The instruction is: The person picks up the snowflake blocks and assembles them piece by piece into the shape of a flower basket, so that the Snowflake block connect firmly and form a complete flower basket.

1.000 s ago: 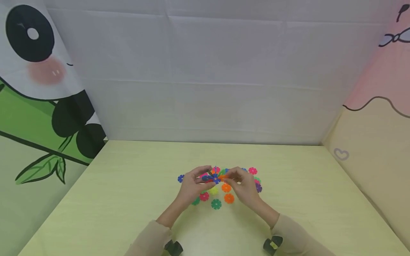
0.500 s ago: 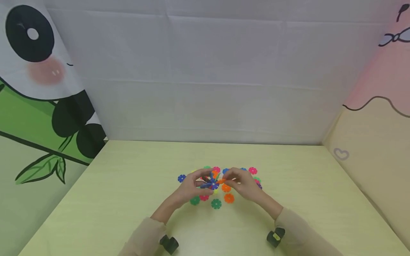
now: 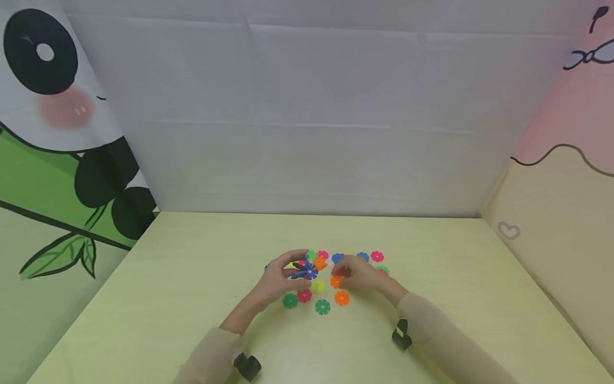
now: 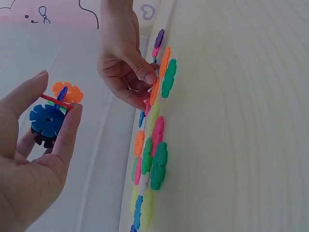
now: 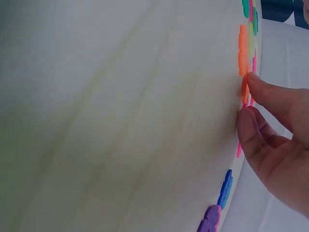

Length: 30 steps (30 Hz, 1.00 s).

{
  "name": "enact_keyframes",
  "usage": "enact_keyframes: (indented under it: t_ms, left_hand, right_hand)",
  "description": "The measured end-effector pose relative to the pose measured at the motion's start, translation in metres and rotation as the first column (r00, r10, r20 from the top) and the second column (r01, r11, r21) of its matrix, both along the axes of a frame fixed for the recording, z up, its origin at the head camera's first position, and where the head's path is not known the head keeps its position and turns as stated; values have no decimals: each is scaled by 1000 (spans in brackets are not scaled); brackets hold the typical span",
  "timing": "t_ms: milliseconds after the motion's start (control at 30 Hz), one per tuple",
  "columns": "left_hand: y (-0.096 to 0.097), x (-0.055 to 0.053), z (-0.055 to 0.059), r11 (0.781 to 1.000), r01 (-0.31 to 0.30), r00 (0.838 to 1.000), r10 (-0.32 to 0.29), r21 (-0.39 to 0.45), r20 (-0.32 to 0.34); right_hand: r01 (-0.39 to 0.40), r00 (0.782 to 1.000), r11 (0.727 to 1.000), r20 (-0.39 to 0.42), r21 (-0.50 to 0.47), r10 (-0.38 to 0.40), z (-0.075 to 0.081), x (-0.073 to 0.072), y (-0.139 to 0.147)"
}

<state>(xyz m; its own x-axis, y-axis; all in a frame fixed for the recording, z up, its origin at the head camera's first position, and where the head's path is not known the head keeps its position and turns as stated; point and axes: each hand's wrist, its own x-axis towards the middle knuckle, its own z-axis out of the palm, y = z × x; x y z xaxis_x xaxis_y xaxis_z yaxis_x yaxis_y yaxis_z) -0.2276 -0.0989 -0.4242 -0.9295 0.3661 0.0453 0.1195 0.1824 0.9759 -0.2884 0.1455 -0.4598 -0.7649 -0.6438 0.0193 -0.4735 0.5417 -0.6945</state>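
Note:
My left hand (image 3: 275, 280) holds a cluster of joined plastic snowflake discs (image 4: 47, 121) above the table. Its thumb and a finger pinch a red disc (image 4: 57, 101) seen edge-on, and blue, dark and orange discs are joined around it. In the head view a blue disc (image 3: 310, 271) of the cluster faces up. Low over the pieces, my right hand (image 3: 360, 273) has its thumb and fingertips at opposite edges of a flat orange snowflake disc (image 5: 245, 89). That disc lies on the table, partly covered by the fingers.
Loose snowflake discs lie around the hands, among them a green one (image 3: 323, 306), an orange one (image 3: 342, 297), a pink one (image 3: 377, 256) and a purple one (image 5: 210, 220). The pale table (image 3: 168, 298) meets a white cloth (image 3: 307, 160) at the back.
My right hand has let go of the orange disc joined to the cluster and dropped to a loose orange disc on the table. My left hand has drawn slightly left with the cluster.

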Motion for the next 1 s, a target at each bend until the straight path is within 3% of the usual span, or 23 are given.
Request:
enact_keyframes:
  t_ms: [267, 567, 733, 833, 933, 1000]
  left_hand:
    - [2, 1, 1, 1000, 7, 1000, -7, 19, 0]
    - [3, 4, 2, 998, 11, 1000, -12, 65, 13]
    - [7, 6, 2, 996, -18, 1000, 17, 88, 8]
    - [9, 6, 3, 995, -43, 999, 44, 91, -8]
    - [13, 6, 5, 994, -74, 997, 77, 79, -29]
    - [15, 6, 6, 993, -87, 995, 90, 76, -40]
  right_hand:
    - [-33, 999, 999, -27, 37, 34, 2, -1, -2]
    - [7, 1000, 1000, 14, 19, -7, 8, 4, -2]
    - [59, 995, 993, -75, -103, -66, 19, 23, 0]
    - [113, 981, 960, -122, -256, -149, 33, 42, -4]
    - [164, 955, 908, -169, -385, -244, 54, 64, -15]
    - [177, 933, 875, -206, -450, -295, 60, 73, -21]
